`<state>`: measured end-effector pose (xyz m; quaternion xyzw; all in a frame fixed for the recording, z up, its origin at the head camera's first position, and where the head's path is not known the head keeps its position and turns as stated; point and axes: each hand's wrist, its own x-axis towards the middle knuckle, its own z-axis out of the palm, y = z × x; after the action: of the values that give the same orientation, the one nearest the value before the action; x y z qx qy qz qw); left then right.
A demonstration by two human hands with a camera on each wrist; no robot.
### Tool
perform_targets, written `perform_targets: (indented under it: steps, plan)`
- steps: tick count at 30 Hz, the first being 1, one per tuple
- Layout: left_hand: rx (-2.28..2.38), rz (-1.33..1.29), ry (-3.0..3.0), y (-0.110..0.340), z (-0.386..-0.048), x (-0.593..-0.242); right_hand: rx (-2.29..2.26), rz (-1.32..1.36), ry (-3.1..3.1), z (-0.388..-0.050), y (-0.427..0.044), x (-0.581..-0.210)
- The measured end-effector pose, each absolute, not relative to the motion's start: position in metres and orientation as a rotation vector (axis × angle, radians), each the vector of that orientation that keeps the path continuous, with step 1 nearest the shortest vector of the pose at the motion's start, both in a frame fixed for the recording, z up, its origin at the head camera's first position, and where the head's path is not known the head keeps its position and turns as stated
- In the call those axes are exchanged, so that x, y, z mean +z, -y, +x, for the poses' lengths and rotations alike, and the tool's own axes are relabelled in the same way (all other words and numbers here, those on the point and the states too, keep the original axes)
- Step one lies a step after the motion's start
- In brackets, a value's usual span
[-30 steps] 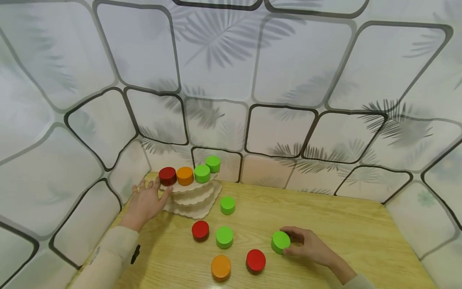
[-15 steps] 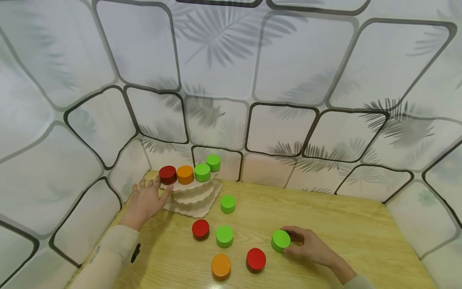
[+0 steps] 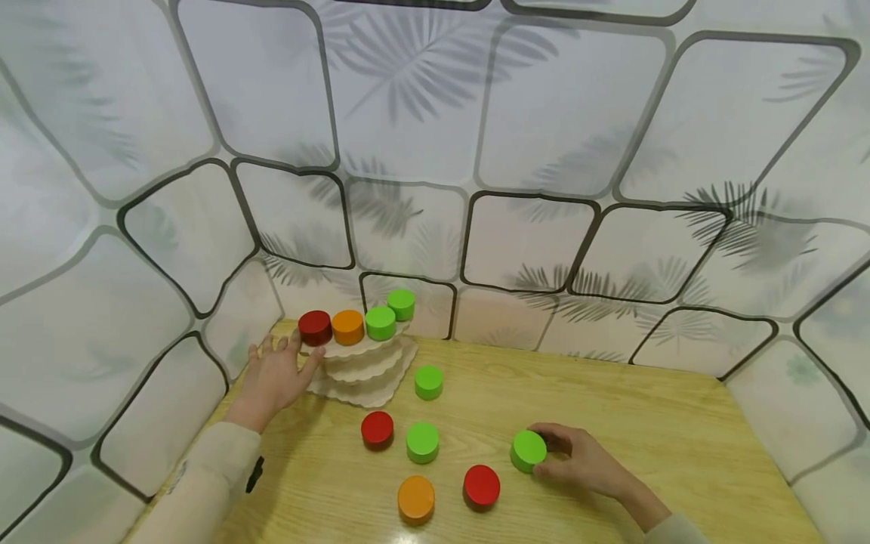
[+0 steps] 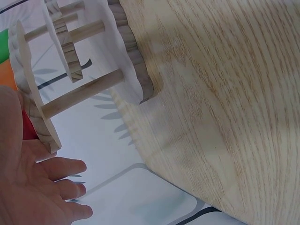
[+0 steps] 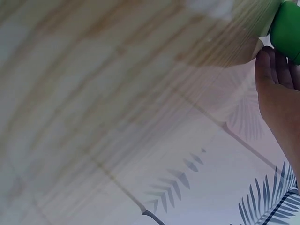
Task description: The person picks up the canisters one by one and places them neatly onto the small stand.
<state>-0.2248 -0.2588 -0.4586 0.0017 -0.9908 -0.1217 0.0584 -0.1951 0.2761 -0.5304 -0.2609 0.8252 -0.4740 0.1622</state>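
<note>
At the back left stands a wooden tiered stand [image 3: 360, 397], with round posts between its wavy-edged tiers in the left wrist view. Along its top tier sit a dark red round block [image 3: 316, 328], an orange round block [image 3: 348, 327] and two green ones [image 3: 381, 323]. My left hand [image 3: 272, 381] touches the top tier's left end beside the dark red block, fingers spread, thumb in front. On the right, my right hand [image 3: 578, 461] pinches a green round block [image 3: 528, 452] between thumb and fingers, low over the wooden table. Whether that block touches the table I cannot tell.
Loose on the table [image 3: 632, 408] are two green round blocks [image 3: 423, 443], two red ones [image 3: 482, 486] and an orange one [image 3: 416, 499], between my hands. Patterned cloth walls [image 3: 530, 242] enclose the back and both sides.
</note>
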Motion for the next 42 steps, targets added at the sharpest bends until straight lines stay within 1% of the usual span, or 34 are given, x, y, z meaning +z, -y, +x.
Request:
perform_targets:
  steps: [9, 15, 26, 35, 42]
  plan:
    - [-0.362, 0.011, 3.005, 0.259, -0.224, -0.458, -1.339, -0.690, -2.396, -0.201, -0.268, -0.527]
    - [-0.356, 0.013, 3.005, 0.259, -0.225, -0.458, -1.355, -0.727, -2.418, -0.209, -0.255, -0.521]
    - [-0.371, 0.015, 3.009, 0.260, -0.226, -0.459, -1.330, -0.758, -2.461, -0.226, -0.214, -0.505]
    - [-0.368, 0.020, 3.010, 0.259, -0.227, -0.460, -1.377, -0.860, -2.409, -0.232, -0.177, -0.495]
    - [-0.385, 0.034, 3.015, 0.259, -0.226, -0.460, -1.385, -0.882, -2.388, -0.236, -0.148, -0.488]
